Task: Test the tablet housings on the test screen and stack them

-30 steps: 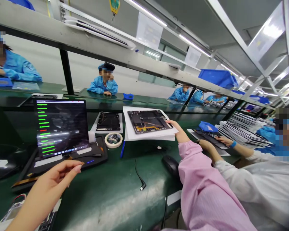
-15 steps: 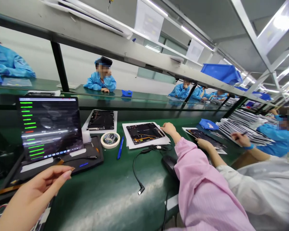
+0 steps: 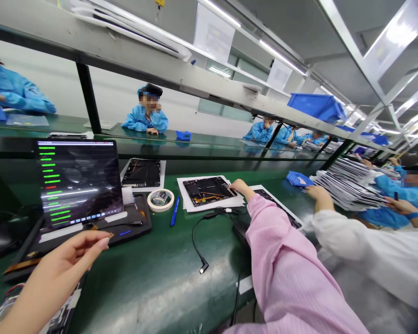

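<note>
My left hand hovers at the lower left, its fingers pinched on a small brown tab just in front of a black fixture. A lit tablet showing green bars stands on that fixture. My right hand, in a pink sleeve, reaches across the green belt. Its fingers close on the right edge of an open tablet that lies on white sheets.
A tape roll, a blue pen and a loose black cable lie mid-belt. Another open tablet lies behind. A co-worker's white sleeve reaches to stacked sheets on the right. People in blue sit opposite.
My right hand has brought the open tablet on its sheets down from the air onto the belt. The co-worker's hand has moved to the stacked sheets. My left hand has hardly moved.
</note>
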### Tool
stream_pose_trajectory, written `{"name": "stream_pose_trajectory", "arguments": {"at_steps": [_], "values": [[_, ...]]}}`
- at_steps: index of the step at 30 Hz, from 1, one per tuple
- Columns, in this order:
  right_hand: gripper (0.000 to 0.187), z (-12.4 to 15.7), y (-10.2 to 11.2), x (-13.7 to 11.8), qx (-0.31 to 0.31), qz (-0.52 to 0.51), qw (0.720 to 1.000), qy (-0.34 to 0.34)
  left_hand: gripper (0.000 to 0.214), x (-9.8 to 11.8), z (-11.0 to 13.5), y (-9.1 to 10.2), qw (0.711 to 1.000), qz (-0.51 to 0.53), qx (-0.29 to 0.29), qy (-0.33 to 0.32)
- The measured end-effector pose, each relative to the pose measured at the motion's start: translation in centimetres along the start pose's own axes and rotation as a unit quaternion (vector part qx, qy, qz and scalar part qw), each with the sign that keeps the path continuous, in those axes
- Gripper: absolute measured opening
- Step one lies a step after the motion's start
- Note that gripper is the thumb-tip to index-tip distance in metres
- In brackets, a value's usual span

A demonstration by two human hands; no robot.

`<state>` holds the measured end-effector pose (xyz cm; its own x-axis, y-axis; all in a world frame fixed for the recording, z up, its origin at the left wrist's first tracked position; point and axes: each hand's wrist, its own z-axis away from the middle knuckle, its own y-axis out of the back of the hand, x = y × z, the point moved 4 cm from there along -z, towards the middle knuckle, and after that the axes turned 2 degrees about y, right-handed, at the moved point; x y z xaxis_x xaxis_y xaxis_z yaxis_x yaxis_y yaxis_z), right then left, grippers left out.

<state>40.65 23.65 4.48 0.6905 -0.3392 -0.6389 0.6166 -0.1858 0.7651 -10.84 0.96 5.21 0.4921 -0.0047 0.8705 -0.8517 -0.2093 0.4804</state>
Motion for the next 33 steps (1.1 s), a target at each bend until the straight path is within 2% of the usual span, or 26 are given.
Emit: {"name": "stream_pose_trajectory", "arguments": {"at_steps": [4, 8, 14, 17, 20, 22, 24, 25, 26, 27, 28, 30, 31, 33], "values": [[0.035, 0.3, -0.1, -0.1, -0.015, 0.042, 0.998, -0.034, 0.055, 0.0, -0.1, 0.1, 0.999, 0.027, -0.015, 0.030], [0.034, 0.8, 0.6, -1.2, -0.011, 0.047, 0.999, -0.023, 0.054, -0.2, 0.0, 0.2, 0.999, 0.026, -0.026, 0.038], [0.032, 2.6, 2.2, -4.1, 0.009, 0.028, 0.999, 0.016, 0.052, -0.4, -0.1, 0.1, 0.999, 0.022, -0.032, 0.028], [0.030, 4.5, 2.8, -6.6, 0.007, 0.017, 0.999, 0.049, 0.050, -0.6, -0.2, 0.0, 0.999, 0.017, -0.035, 0.016], [0.024, 7.8, 3.9, -10.4, 0.020, -0.001, 0.992, 0.127, 0.050, -1.0, -0.2, 0.0, 0.999, 0.035, -0.027, -0.002], [0.023, 11.2, 5.5, -13.0, 0.042, -0.013, 0.979, 0.198, 0.049, -1.0, -0.3, 0.1, 0.999, 0.040, -0.023, -0.012], [0.022, 15.3, 7.5, -15.2, 0.071, -0.029, 0.956, 0.282, 0.047, -1.0, -0.4, 0.3, 0.999, 0.040, -0.021, -0.015], [0.023, 17.6, 8.5, -16.2, 0.098, -0.048, 0.931, 0.347, 0.046, -0.9, -0.4, 0.5, 0.999, 0.046, -0.019, -0.014], [0.024, 19.6, 9.3, -16.7, 0.102, -0.081, 0.916, 0.379, 0.046, -0.7, -0.5, 0.8, 0.998, 0.057, -0.014, -0.011], [0.023, 21.2, 9.7, -16.8, 0.084, -0.131, 0.911, 0.381, 0.045, -0.6, -0.6, 1.1, 0.997, 0.072, -0.007, -0.006], [0.022, 22.4, 9.7, -16.7, 0.058, -0.190, 0.910, 0.363, 0.045, -0.5, -0.7, 1.5, 0.996, 0.091, 0.003, 0.002], [0.019, 23.9, 7.6, -15.4, -0.029, -0.307, 0.916, 0.256, 0.044, -0.3, -0.8, 2.5, 0.990, 0.136, 0.026, 0.021], [0.017, 24.4, 5.7, -14.4, -0.079, -0.352, 0.913, 0.188, 0.043, -0.2, -0.8, 3.0, 0.985, 0.164, 0.039, 0.032], [0.013, 25.5, 0.4, -12.1, -0.189, -0.402, 0.894, 0.053, 0.042, -0.1, -0.8, 4.1, 0.972, 0.223, 0.057, 0.051]]}}
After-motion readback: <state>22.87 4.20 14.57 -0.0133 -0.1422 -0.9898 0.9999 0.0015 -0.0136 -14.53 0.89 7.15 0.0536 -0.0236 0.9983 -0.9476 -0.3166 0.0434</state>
